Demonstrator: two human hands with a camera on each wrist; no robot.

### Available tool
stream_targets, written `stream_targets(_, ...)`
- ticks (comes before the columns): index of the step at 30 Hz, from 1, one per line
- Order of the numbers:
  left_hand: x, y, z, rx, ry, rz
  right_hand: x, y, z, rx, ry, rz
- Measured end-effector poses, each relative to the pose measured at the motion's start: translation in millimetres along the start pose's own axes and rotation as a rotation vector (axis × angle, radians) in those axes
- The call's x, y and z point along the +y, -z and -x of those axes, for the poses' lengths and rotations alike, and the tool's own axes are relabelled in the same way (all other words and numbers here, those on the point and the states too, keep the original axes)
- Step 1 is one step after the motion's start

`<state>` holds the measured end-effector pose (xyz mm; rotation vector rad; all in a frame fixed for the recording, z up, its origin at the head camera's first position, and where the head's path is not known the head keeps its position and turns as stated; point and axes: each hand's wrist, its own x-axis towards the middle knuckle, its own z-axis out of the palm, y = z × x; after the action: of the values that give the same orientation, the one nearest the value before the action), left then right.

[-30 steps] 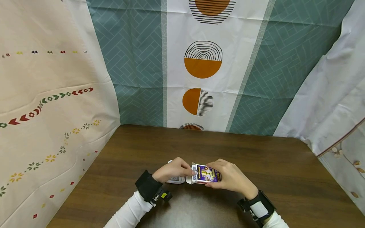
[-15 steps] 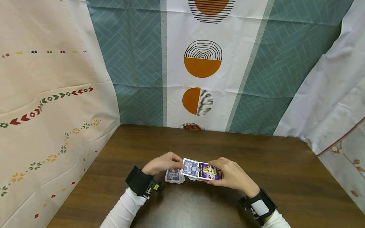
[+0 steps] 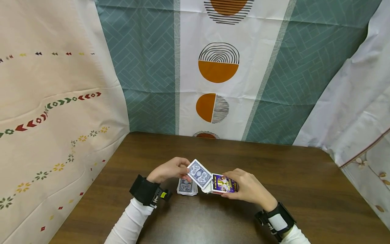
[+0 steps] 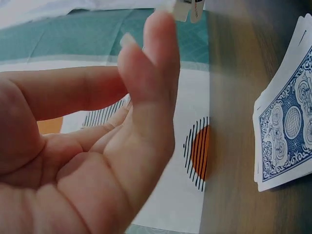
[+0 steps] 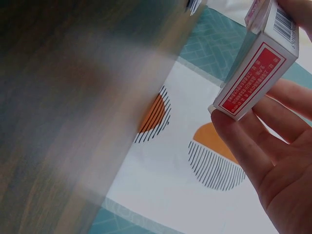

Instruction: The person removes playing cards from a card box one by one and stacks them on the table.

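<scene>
My left hand (image 3: 173,168) pinches a blue-and-white patterned playing card (image 3: 199,174) by its left corner, back side up. The card is tilted, and its lower right end overlaps the mouth of a purple card box (image 3: 224,183). My right hand (image 3: 247,188) grips that box between thumb and fingers, and the right wrist view shows its white side with a red printed panel (image 5: 251,80). Just below my left hand, a stack of playing cards (image 3: 186,187) lies on the table, backs up. In the left wrist view the stack (image 4: 287,122) is at the right, slightly uneven.
The brown wooden table (image 3: 158,145) runs back to a hanging curtain (image 3: 149,67) in teal and white with orange circles. Cream patterned cloth (image 3: 61,101) hangs at the left, and white cloth (image 3: 350,101) at the right.
My left hand has moved left and away from me, drawing the card out of the box's mouth and turning it at an angle. My right hand and the box have barely moved.
</scene>
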<state>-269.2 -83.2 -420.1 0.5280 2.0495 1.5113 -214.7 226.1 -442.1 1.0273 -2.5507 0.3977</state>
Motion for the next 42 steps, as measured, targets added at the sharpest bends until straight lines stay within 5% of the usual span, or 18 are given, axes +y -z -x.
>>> stream_targets(8, -5.7, 11.6, -1.7, 0.077, -0.024, -0.021, 0.6, 1.0, -0.6, -0.002, -0.011, 0.012)
stream_targets(12, -13.6, 19.1, -4.8, 0.178, -0.006, -0.017, 1.4, 0.4, -0.3, -0.003, -0.013, 0.01)
stream_targets(17, -28.3, 23.0, -13.2, 0.343, 0.047, -0.032, 2.5, -1.1, 0.5, -0.003, -0.01, 0.006)
stream_targets(22, -40.0, 19.2, -19.6, 0.432, 0.143, -0.063, 2.7, -1.4, 0.8, -0.017, -0.016, 0.003)
stream_targets(29, -42.7, 11.5, -21.5, 0.479, 0.21, -0.05, 2.3, -0.3, 0.1, -0.022, -0.019, 0.003)
stream_targets(42, -48.3, 0.3, -27.5, 0.541, 0.175, -0.289, 3.2, -2.4, -0.2, -0.025, -0.009, 0.0)
